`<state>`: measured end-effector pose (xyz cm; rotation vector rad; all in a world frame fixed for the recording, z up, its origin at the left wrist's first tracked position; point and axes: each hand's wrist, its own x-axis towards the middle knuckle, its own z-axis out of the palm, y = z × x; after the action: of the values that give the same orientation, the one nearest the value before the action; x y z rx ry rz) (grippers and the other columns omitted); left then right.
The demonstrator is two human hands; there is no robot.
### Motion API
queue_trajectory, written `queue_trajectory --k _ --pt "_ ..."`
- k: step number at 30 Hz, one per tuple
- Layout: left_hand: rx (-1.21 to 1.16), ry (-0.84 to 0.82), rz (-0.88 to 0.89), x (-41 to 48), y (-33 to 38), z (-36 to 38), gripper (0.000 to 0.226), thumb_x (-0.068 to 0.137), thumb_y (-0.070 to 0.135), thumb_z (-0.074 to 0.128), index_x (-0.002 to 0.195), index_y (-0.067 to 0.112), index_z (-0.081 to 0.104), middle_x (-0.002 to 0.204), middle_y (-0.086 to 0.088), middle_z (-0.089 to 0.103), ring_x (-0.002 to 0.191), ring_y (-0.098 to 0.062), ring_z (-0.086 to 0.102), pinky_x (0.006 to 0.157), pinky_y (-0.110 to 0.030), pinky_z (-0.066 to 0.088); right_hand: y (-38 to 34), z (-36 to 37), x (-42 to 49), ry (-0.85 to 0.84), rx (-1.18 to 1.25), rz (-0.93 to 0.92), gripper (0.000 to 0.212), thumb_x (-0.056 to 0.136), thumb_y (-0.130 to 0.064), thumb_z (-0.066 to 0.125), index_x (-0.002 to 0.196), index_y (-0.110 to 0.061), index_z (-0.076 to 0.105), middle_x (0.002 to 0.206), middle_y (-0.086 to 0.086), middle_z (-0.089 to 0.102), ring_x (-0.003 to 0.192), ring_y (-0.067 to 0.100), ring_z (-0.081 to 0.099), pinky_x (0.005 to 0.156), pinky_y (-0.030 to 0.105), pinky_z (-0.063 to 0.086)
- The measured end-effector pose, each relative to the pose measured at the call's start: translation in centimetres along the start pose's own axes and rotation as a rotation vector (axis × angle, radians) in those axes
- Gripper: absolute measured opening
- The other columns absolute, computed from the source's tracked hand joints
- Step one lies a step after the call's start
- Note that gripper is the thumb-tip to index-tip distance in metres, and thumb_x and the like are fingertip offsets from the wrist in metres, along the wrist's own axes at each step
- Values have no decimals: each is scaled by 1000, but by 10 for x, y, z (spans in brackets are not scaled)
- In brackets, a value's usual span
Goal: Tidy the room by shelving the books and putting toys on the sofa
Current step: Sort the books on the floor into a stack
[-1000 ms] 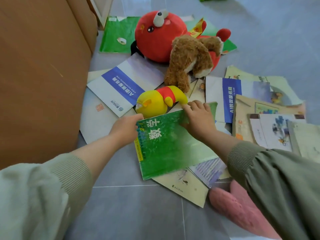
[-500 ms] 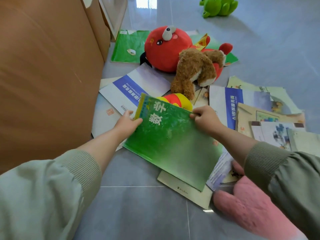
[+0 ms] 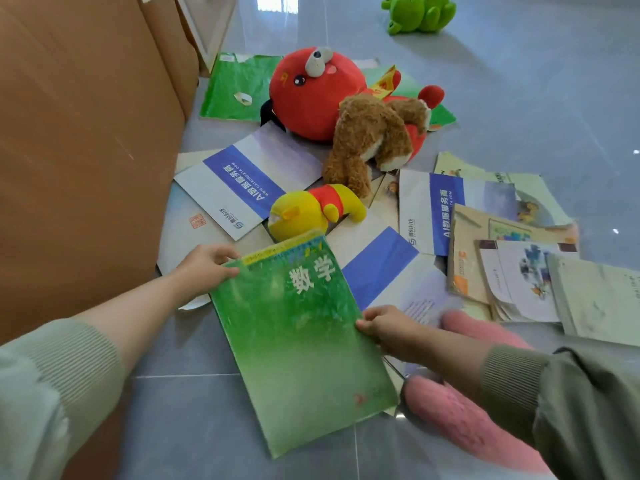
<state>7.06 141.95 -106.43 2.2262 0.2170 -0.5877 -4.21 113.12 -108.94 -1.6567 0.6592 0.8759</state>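
We find the scene brightly and evenly lit by daylight. A window reflection [image 3: 277, 1] glares white on the glossy floor [image 3: 519, 98] at the top edge. The green plush toy [image 3: 420, 12] casts a soft shadow beside it. The brown panel [image 3: 69, 168] bows toward the left border. The green book [image 3: 298, 341] looks slightly smeared. The left sleeve [image 3: 45, 393] and right sleeve [image 3: 571, 410] are out of focus.
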Motion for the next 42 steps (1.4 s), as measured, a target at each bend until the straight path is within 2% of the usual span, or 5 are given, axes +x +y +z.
queue_trajectory --k 2,6,29,35,42 --pt "-15 52 19 1 0 6 32 86 -2 60 114 14 64 84 -4 63 72 -15 55 66 -19 42 4 2 2 -75 -233 53 16 95 -3 47 83 -5 57 67 10 54 55 17 53 51 26 50" --pt "191 3 37 -1 4 28 53 87 5 60 137 15 46 135 -12 48 119 -25 50 98 -32 38 -5 1 9 147 -957 -203 30 91 -11 43 116 -9 59 114 13 63 102 30 60 83 35 49" --pt "554 -277 479 12 98 174 57 93 7 45 147 17 31 157 -4 16 144 -21 14 113 -34 25 -1 -118 17 683 -855 -321 46 85 -12 52 130 -7 45 129 10 43 120 29 42 97 35 38" --pt "598 -227 462 9 53 124 48 88 2 47 133 18 51 144 0 41 131 -20 36 105 -30 34 -33 -64 34 506 -854 -478 54 90 -11 48 142 -8 35 145 10 34 132 26 33 105 35 32" --pt "538 15 147 3 -37 26 51 84 -2 50 133 12 49 142 -7 43 132 -24 35 107 -28 26 -94 59 65 320 -805 -579 30 88 -15 52 116 -6 48 118 15 50 112 33 46 86 38 39"
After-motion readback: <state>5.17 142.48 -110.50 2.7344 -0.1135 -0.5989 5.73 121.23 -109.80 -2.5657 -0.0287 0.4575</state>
